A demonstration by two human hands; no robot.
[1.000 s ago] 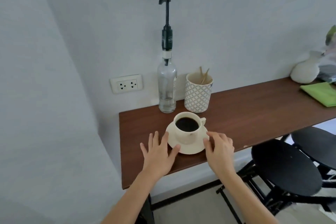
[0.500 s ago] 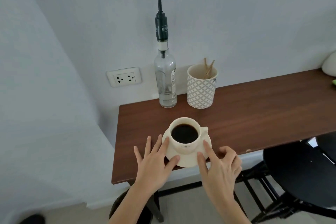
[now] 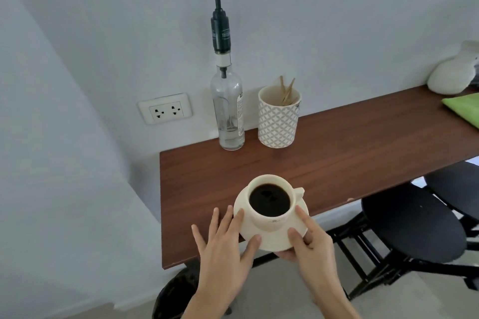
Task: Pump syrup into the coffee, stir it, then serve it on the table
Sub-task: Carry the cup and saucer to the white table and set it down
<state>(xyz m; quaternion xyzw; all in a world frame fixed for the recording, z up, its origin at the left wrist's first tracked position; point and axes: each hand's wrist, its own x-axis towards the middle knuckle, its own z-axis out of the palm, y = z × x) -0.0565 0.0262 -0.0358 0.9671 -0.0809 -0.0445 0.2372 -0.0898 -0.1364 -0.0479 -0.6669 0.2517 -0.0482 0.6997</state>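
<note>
A cream cup of black coffee (image 3: 269,202) stands on a cream saucer (image 3: 272,241) at the front edge of the brown wooden table (image 3: 350,153). My right hand (image 3: 311,246) grips the saucer's near right rim, thumb on top and fingers underneath. My left hand (image 3: 225,241) lies with spread fingers against the saucer's left rim, thumb touching its front edge. A clear syrup bottle (image 3: 228,114) with a tall black pump (image 3: 216,2) stands at the back by the wall. Beside it a patterned cup (image 3: 278,122) holds wooden stir sticks (image 3: 286,90).
A wall socket (image 3: 165,109) sits left of the bottle. A green cloth (image 3: 464,109) and a white rounded object (image 3: 451,75) lie at the table's far right. Black stools (image 3: 412,223) stand under the table's right part, another dark stool (image 3: 176,292) below my left arm.
The saucer with the cup has come toward the table's front edge, overhanging it. My right hand has closed on the rim, and my left hand has closed in on the saucer.
</note>
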